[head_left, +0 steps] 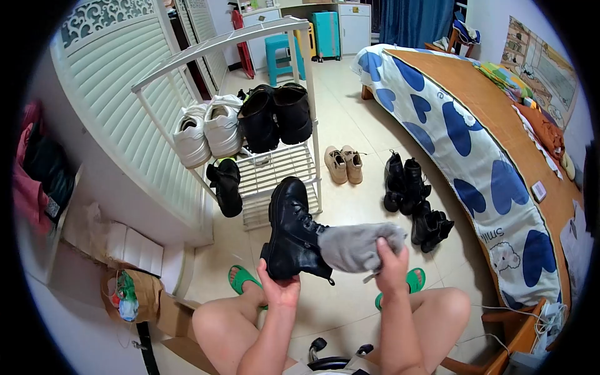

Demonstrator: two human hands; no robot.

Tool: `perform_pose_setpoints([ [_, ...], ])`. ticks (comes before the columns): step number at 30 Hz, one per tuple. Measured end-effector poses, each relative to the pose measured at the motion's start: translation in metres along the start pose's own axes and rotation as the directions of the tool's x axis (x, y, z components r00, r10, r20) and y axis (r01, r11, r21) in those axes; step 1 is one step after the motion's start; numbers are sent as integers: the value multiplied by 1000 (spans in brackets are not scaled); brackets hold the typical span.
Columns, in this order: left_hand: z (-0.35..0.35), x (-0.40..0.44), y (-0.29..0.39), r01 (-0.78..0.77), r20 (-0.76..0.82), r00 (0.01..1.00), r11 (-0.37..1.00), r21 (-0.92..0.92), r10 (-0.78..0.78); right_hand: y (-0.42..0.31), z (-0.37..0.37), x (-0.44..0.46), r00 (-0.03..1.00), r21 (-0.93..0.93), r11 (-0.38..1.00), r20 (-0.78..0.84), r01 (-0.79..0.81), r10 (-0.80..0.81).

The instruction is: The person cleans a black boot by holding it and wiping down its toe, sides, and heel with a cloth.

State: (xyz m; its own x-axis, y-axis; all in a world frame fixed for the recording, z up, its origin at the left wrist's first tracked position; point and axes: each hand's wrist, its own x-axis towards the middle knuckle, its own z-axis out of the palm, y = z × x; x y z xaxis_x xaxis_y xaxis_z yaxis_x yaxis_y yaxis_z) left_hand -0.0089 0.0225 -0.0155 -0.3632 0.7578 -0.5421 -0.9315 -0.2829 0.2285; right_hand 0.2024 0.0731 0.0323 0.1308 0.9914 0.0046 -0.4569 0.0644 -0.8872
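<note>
A black lace-up ankle boot (289,231) is held up in front of me, tilted, its opening toward the lower right. My left hand (278,287) supports it from below near the heel, fingers closed against the leather. In my right hand (392,265) is a grey cloth (356,248), gripped at its right end. The cloth's left end is close to the boot's laces and shaft; whether it touches the boot I cannot tell.
A white shoe rack (315,128) stands ahead, holding white sneakers (222,128) and black shoes (292,115). Beige shoes (344,165) and several black boots (405,184) are on the floor. To the right is a bed (459,125); a paper bag (145,294) is at lower left.
</note>
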Motion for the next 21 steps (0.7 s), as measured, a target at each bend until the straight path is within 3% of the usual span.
perform_pose_setpoints([
  [2, -1, 2, -2, 15, -37, 999, 999, -40, -16, -7, -23, 10, 997, -12, 997, 23, -71, 71],
  [4, -1, 3, -4, 41, -73, 996, 996, -82, -47, -19, -26, 13, 977, -189, 974, 147, -125, 154],
  [6, -8, 5, -4, 83, -32, 996, 992, -94, -86, -10, -25, 11, 927, -486, 870, 282, -83, 246],
  [8, -10, 5, -5, 125, 12, 992, 987, -101, -124, 5, -17, 4, 769, -649, 760, 475, -21, 427],
  [10, -7, 1, -14, 128, 44, 991, 989, -80, -125, 12, 7, -13, 670, -714, 698, 496, -46, 552],
  [11, -7, -3, -19, 84, 179, 980, 996, 20, -87, 26, 13, -23, 722, -671, 741, 506, -14, 471],
  [12, -8, -6, -21, 83, 179, 980, 996, 17, -85, 32, 21, -26, 671, -666, 745, 564, 26, 481],
  [14, -12, -10, -22, 10, 137, 990, 974, 226, -42, 32, 30, -33, 593, -672, 730, 641, 126, 487],
  [18, -20, -1, -22, 22, 148, 987, 956, 293, -68, 30, 48, -41, 638, -626, 720, 693, 301, 336],
  [20, -16, -5, -21, 105, 87, 987, 950, 293, -136, 40, 55, -51, 824, -700, 658, 526, 277, 212],
  [21, -13, -8, -20, 189, 24, 979, 937, 294, -205, 38, 62, -55, 862, -648, 706, 496, 285, 107],
])
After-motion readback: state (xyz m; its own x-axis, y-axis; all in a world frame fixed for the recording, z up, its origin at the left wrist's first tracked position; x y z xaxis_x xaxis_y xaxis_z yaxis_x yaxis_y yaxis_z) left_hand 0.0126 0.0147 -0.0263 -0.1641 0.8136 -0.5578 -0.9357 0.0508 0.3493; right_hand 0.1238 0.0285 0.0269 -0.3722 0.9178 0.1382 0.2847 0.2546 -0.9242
